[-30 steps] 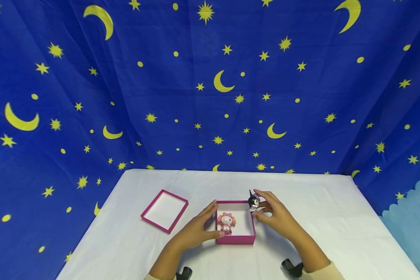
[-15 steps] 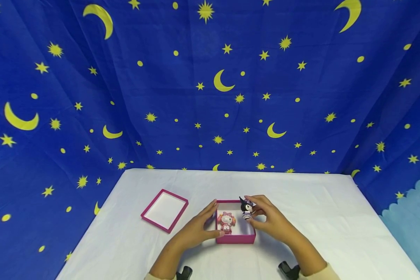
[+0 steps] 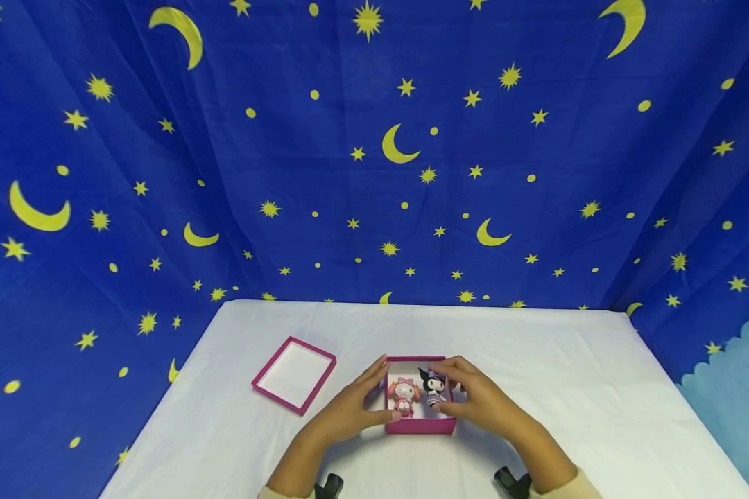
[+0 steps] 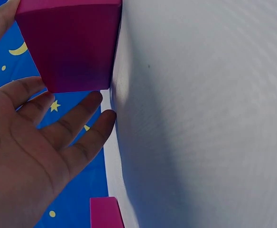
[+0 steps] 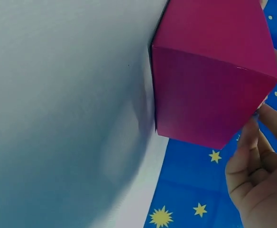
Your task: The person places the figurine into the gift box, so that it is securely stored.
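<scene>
A magenta box point(image 3: 420, 427) with a white inside stands lidless on the table. In its left half lies a pink figurine point(image 3: 404, 395) with a bow. My left hand point(image 3: 352, 407) touches the box's left side, thumb at the front corner and fingers along the side; the left wrist view shows these fingers spread and fairly straight. My right hand point(image 3: 477, 394) pinches a black-and-white figurine point(image 3: 435, 388) with a pointed black hood, inside the box's right half beside the pink one. In the right wrist view the box wall point(image 5: 200, 95) hides most of that figurine.
The magenta-rimmed lid point(image 3: 295, 376) lies inner side up on the white table point(image 3: 587, 374), left of the box. A blue cloth point(image 3: 324, 152) with yellow moons and stars hangs behind and at the sides. Black wrist straps point(image 3: 513, 483) are near the bottom edge.
My right hand has moved left and down, bringing the black-and-white figurine from over the box's right rim to inside it. My left hand and the pink figurine have stayed put.
</scene>
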A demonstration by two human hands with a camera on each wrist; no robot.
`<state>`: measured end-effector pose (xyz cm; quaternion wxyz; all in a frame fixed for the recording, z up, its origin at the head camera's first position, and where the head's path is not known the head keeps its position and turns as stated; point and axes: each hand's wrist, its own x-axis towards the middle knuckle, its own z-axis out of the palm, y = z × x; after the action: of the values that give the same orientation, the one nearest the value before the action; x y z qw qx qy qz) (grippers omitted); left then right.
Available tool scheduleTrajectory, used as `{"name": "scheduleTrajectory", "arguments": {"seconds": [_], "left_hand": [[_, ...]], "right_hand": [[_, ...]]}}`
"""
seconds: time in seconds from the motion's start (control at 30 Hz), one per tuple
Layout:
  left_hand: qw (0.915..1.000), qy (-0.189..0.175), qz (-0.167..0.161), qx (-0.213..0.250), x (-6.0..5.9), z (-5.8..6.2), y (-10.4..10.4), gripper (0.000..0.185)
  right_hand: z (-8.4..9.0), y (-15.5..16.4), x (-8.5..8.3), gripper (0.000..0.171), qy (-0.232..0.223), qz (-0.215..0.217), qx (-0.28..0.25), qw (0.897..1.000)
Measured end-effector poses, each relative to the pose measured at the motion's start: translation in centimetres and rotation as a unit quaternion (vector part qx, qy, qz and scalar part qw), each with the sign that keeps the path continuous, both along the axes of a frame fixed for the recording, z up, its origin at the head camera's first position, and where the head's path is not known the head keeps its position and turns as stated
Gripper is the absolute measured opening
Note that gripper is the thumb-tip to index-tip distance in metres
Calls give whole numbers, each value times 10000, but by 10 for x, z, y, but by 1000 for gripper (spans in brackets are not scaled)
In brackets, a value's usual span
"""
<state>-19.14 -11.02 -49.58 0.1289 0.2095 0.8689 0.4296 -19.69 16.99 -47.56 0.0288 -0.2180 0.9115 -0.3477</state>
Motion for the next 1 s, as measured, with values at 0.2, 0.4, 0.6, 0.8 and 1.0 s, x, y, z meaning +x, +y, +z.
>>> {"name": "scheduleTrajectory", "arguments": {"seconds": [0.2, 0.4, 0.6, 0.8, 1.0], "left_hand": [[10000, 21, 3, 7, 1, 0, 0, 89], [10000, -1, 10, 16, 0, -1, 0, 90], [10000, 48, -11, 25, 0, 0, 0, 89], [10000, 40, -21, 29, 0, 1, 1, 89], [10000, -20, 24, 3, 1, 1, 0, 90]], "right_hand": [[-1, -2, -3, 59, -57, 77, 380, 9992], [-2, -4, -7, 56, -43, 154, 724, 9972], [-1, -8, -12, 53, 74, 298, 922, 9953], [0, -12, -15, 51, -19, 373, 1037, 9939], [0, -15, -19, 50, -240, 375, 1091, 9930]]}}
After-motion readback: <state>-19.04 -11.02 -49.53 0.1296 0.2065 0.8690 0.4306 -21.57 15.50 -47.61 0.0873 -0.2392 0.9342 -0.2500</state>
